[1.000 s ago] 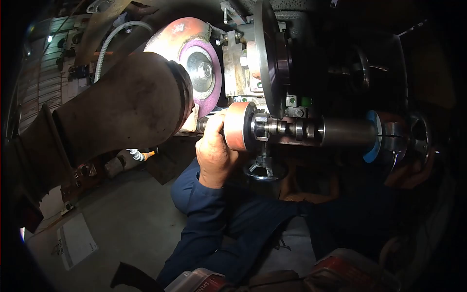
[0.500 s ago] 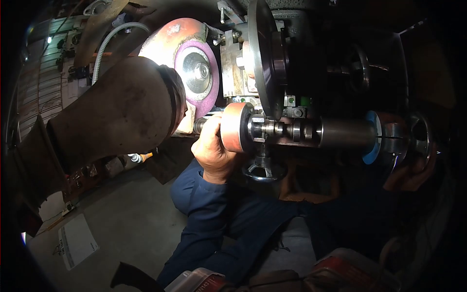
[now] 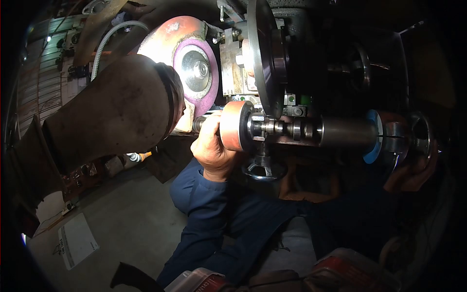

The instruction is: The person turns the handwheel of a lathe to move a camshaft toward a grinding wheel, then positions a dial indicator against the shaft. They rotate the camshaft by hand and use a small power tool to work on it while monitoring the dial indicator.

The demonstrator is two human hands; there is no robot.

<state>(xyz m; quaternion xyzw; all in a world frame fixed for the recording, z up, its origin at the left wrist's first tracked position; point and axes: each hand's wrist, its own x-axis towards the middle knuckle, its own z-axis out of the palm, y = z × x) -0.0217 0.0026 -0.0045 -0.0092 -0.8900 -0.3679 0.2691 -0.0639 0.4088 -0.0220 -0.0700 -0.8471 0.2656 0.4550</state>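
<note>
My left hand [image 3: 212,151] is closed round the near side of an orange-rimmed drum [image 3: 233,126] on a machine spindle. From the drum a metal shaft [image 3: 287,129] runs right to a thick steel cylinder [image 3: 346,131] with a blue ring [image 3: 372,137] at its end. At the far right, in shadow, my right hand [image 3: 413,173] grips the lower rim of a chrome handwheel [image 3: 422,138]. Behind the drum stands a pink grinding wheel [image 3: 210,97] under an orange guard [image 3: 172,34].
A large dark duct [image 3: 114,107] comes in from the left. A big metal disc [image 3: 262,58] stands above the shaft, and a small handwheel [image 3: 264,170] hangs below it. A white board [image 3: 78,241] lies on the floor at lower left.
The whole view has shifted very slightly. Both hands keep their places on the drum and the handwheel.
</note>
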